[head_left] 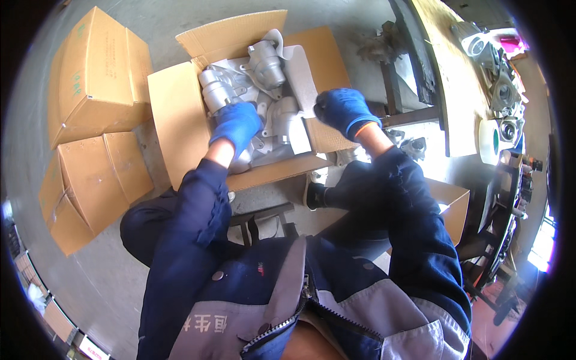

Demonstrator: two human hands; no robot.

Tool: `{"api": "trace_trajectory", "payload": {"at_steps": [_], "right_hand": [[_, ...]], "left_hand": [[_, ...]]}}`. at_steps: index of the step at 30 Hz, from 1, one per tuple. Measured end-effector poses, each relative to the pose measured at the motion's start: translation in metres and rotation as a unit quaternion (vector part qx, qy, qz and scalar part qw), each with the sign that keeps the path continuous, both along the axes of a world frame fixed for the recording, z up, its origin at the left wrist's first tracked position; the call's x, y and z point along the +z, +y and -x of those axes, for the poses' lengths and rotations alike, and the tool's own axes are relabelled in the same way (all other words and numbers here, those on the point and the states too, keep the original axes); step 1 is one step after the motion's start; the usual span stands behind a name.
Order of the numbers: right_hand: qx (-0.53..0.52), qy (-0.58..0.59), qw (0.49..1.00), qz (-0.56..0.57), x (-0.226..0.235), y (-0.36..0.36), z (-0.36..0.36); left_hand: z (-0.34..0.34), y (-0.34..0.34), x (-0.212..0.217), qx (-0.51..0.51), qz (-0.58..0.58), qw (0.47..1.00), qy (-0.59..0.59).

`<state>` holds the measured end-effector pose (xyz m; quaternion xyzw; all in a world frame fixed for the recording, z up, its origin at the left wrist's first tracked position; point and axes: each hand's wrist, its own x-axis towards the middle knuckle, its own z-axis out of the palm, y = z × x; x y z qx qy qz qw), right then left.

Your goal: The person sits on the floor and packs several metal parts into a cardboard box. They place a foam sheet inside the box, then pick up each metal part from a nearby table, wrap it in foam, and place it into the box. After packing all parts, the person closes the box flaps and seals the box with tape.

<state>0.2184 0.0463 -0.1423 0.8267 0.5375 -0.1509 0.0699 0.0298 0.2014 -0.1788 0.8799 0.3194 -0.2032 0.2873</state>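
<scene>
An open cardboard box point(175, 120) holds several silver-grey cast metal housings point(266, 65), rounded and with flanges, among grey-white packing sheets point(298, 72). Over the box's left part my left hand point(236, 127), in a blue knit glove, is closed at the near end of one metal housing point(216, 89); its fingertips are partly hidden. My right hand point(345, 111), gloved alike, is curled into a fist beside the box's right flap point(327, 137) and the edge of a packing sheet. Whatever it may grip is hidden by the fingers.
Two closed cardboard boxes point(99, 78) stand to the left on the grey floor. At right a workbench point(447, 66) carries more metal castings point(504, 93) and a roll of tape point(489, 142). More castings point(414, 147) lie below the bench; another open box point(451, 207) is beside my right knee.
</scene>
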Motion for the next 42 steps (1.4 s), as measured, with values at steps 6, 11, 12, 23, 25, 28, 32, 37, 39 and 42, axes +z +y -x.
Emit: {"api": "trace_trajectory", "payload": {"at_steps": [6, 11, 12, 23, 25, 28, 32, 37, 39, 42], "right_hand": [[-0.174, 0.013, 0.976, -0.129, -0.019, 0.020, -0.024], [-0.166, 0.287, 0.934, -0.131, -0.074, 0.026, 0.024], [-0.144, 0.217, 0.965, 0.030, -0.077, 0.031, 0.041], [0.178, 0.078, 0.974, 0.119, -0.112, 0.038, 0.065], [0.144, 0.092, 0.981, 0.092, -0.116, 0.032, 0.059], [0.054, 0.120, 0.988, 0.086, -0.053, 0.031, 0.062], [0.258, 0.264, 0.929, 0.024, 0.035, -0.008, 0.076], [0.246, 0.170, 0.953, 0.054, -0.026, -0.029, 0.081], [0.238, 0.131, 0.962, -0.002, -0.011, -0.009, 0.069], [0.149, 0.123, 0.981, 0.029, -0.031, 0.037, 0.051]], "left_hand": [[0.074, -0.043, 0.078, 0.140, -0.105, 0.963, -0.203], [0.122, -0.018, 0.076, 0.202, -0.069, 0.956, -0.199], [0.115, -0.008, 0.066, 0.164, -0.061, 0.957, -0.231], [-0.055, 0.135, 0.038, 0.053, -0.484, 0.800, -0.351], [-0.063, 0.150, 0.035, 0.055, -0.306, 0.919, -0.244], [-0.055, 0.132, 0.025, 0.015, -0.227, 0.958, -0.173], [-0.005, 0.109, -0.078, 0.105, 0.009, 0.954, -0.279], [0.002, 0.078, -0.068, -0.108, -0.175, 0.965, -0.163], [0.004, 0.075, -0.075, -0.121, -0.201, 0.965, -0.121], [0.007, 0.077, -0.077, -0.103, -0.186, 0.972, -0.096]]}}
